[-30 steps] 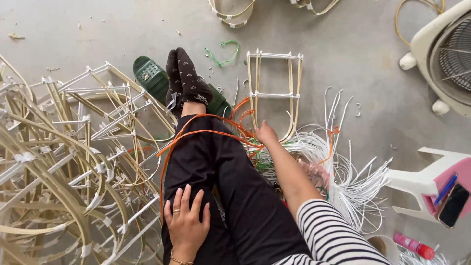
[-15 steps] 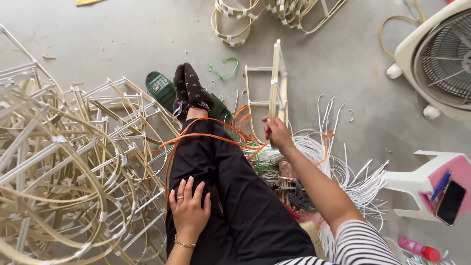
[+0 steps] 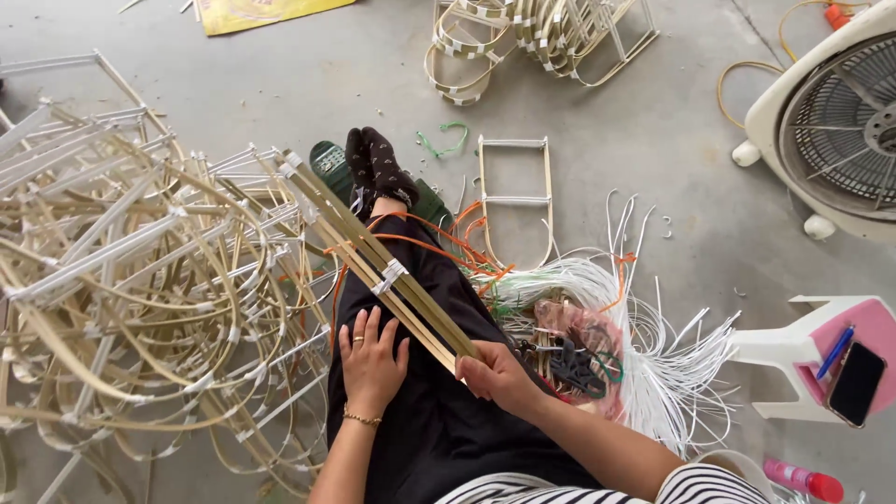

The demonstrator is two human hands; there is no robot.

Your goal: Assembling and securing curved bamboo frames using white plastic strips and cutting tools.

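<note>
Left of our grip lies the frame pile (image 3: pixel 140 308). Our right hand (image 3: pixel 499 373) clamps the bamboo frame (image 3: pixel 378 261) by its near end, slanting across our lap — pickup step, we judge; our left hand (image 3: pixel 371 359) rests flat, open, just beside — next needs its support.

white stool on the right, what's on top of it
On the white stool lies a pink pad carrying a black phone and a blue pen. The seat under the pad is covered.

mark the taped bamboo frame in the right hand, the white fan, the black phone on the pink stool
long taped bamboo-strip frame (image 3: pixel 373 252), head view, on its strips just above the white tape band
round white floor fan (image 3: pixel 845 112), head view, on the grille
flat black phone (image 3: pixel 857 384), head view, middle of its screen
</note>
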